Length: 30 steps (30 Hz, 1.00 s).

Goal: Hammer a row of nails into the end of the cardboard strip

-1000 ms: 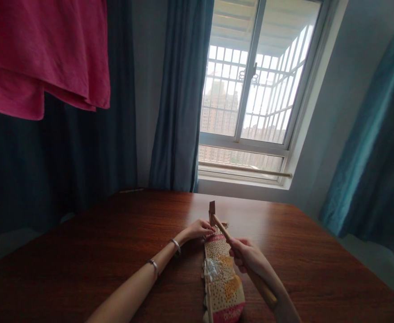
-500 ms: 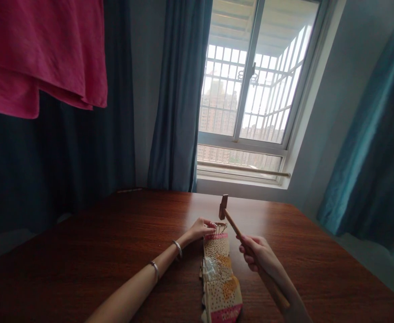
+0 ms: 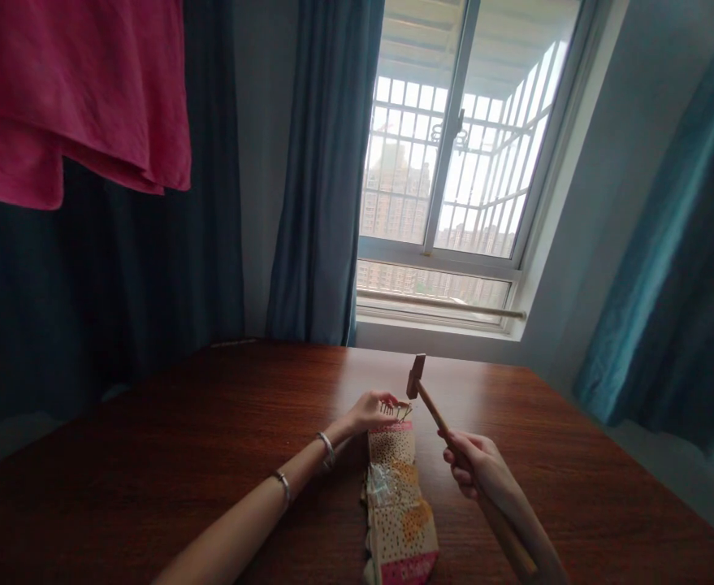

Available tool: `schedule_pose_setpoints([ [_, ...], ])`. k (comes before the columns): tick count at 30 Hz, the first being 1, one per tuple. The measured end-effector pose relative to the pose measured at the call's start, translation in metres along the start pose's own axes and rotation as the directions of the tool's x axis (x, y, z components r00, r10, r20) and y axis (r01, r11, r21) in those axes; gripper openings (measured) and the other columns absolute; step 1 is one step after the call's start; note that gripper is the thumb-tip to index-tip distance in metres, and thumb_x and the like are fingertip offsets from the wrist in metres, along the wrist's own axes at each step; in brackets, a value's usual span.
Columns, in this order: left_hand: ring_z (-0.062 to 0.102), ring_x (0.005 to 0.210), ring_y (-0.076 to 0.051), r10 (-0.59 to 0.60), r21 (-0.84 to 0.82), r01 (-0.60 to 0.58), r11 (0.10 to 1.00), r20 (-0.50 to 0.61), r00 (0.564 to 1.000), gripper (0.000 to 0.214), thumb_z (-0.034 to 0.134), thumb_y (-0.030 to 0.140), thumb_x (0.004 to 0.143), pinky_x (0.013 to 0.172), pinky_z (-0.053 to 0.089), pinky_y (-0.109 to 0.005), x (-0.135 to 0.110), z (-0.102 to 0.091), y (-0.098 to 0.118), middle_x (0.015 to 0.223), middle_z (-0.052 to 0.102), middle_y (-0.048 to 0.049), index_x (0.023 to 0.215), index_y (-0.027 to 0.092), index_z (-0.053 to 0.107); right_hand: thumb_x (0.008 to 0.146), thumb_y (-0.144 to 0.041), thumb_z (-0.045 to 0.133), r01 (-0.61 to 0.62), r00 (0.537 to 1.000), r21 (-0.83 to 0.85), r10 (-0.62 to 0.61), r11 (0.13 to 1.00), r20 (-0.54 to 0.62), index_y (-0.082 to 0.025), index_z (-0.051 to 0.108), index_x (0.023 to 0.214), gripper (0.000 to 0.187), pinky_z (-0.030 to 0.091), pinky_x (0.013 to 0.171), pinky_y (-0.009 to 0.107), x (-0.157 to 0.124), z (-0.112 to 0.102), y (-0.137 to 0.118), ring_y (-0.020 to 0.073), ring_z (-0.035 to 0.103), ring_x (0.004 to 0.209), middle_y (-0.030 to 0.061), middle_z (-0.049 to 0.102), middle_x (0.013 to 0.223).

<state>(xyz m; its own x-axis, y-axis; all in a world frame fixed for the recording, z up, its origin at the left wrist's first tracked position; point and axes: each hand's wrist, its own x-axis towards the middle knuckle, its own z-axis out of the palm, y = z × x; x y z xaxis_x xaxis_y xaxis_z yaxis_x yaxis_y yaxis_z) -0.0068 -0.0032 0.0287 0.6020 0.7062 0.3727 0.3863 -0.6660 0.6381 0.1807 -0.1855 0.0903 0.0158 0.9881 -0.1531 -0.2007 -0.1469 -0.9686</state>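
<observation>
A wooden-handled hammer (image 3: 432, 409) is gripped in my right hand (image 3: 477, 465), its head raised just right of and above the far end of a long cardboard piece (image 3: 393, 487). That cardboard is cream with many dark holes or dots, orange stains, pink bands and clear tape. Several thin nails (image 3: 403, 413) stand at its far end, some leaning. My left hand (image 3: 371, 412), below two silver bracelets, reaches in from the left with thumb and fingers curled around the nails. It appears to pinch one of them, though the fingertips partly hide it.
The cardboard lies on a brown wooden table (image 3: 259, 455). Behind the table are a barred window (image 3: 442, 187) and blue curtains (image 3: 313, 179). A pink cloth (image 3: 82, 97) hangs at upper left.
The hammer and my right hand have shifted slightly to the right. My left hand stays at the nails, with its fingers slightly shifted.
</observation>
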Motion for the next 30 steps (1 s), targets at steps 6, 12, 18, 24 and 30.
schedule_pose_setpoints([
  [6, 0.054, 0.076, -0.017, 0.066, 0.269, -0.055, 0.961, -0.030, 0.997, 0.033, 0.066, 0.045, 0.058, 0.068, 0.038, -0.023, 0.010, 0.011, 0.015, 0.078, 0.065, -0.0060, 0.075, 0.016, 0.068, 0.062, -0.050, 0.064, 0.004, 0.998, 0.027, -0.003, 1.000, -0.066, -0.013, 0.054, 0.086, 0.045, 0.022, 0.026, 0.013, -0.004, -0.014, 0.007, 0.0009, 0.032, 0.032, -0.0044, 0.046, 0.056],
  [12, 0.054, 0.064, -0.014, -0.024, 0.242, 0.006, 0.970, 0.070, 0.997, 0.025, 0.062, 0.039, 0.062, 0.058, 0.034, -0.021, 0.026, 0.024, 0.012, 0.072, 0.066, -0.0038, 0.074, 0.018, 0.070, 0.061, -0.051, 0.064, -0.011, 0.998, 0.010, 0.011, 1.000, -0.063, -0.013, 0.053, 0.087, 0.047, 0.023, 0.026, 0.013, 0.000, -0.025, 0.017, 0.0016, 0.035, 0.033, -0.0039, 0.047, 0.057],
  [18, 0.052, 0.058, -0.012, -0.045, 0.086, 0.034, 0.996, 0.137, 0.990, 0.026, 0.056, 0.032, 0.064, 0.051, 0.030, -0.020, 0.034, 0.024, 0.002, 0.063, 0.064, -0.0037, 0.073, 0.012, 0.070, 0.061, -0.051, 0.064, -0.015, 0.998, 0.018, 0.016, 1.000, -0.054, -0.014, 0.053, 0.086, 0.046, 0.022, 0.026, 0.012, -0.001, -0.021, 0.016, 0.0012, 0.034, 0.032, -0.0051, 0.046, 0.055],
  [24, 0.047, 0.051, -0.010, -0.122, -0.024, 0.125, 0.992, 0.093, 0.988, 0.030, 0.055, 0.032, 0.063, 0.046, 0.027, -0.019, 0.030, 0.018, -0.005, 0.054, 0.059, -0.0025, 0.070, 0.007, 0.069, 0.060, -0.050, 0.064, -0.024, 0.998, 0.003, 0.024, 1.000, -0.051, -0.014, 0.053, 0.085, 0.046, 0.022, 0.026, 0.013, -0.001, -0.019, 0.016, 0.0017, 0.034, 0.032, -0.0047, 0.047, 0.055],
  [30, 0.048, 0.054, -0.010, -0.149, -0.094, 0.151, 0.984, 0.031, 0.988, 0.031, 0.056, 0.034, 0.062, 0.049, 0.031, -0.018, 0.019, 0.021, 0.000, 0.058, 0.061, -0.0025, 0.071, 0.007, 0.069, 0.059, -0.051, 0.064, -0.029, 0.998, 0.007, 0.030, 1.000, -0.046, -0.014, 0.054, 0.085, 0.047, 0.022, 0.027, 0.014, 0.002, -0.017, 0.018, 0.0018, 0.034, 0.032, -0.0047, 0.048, 0.055],
])
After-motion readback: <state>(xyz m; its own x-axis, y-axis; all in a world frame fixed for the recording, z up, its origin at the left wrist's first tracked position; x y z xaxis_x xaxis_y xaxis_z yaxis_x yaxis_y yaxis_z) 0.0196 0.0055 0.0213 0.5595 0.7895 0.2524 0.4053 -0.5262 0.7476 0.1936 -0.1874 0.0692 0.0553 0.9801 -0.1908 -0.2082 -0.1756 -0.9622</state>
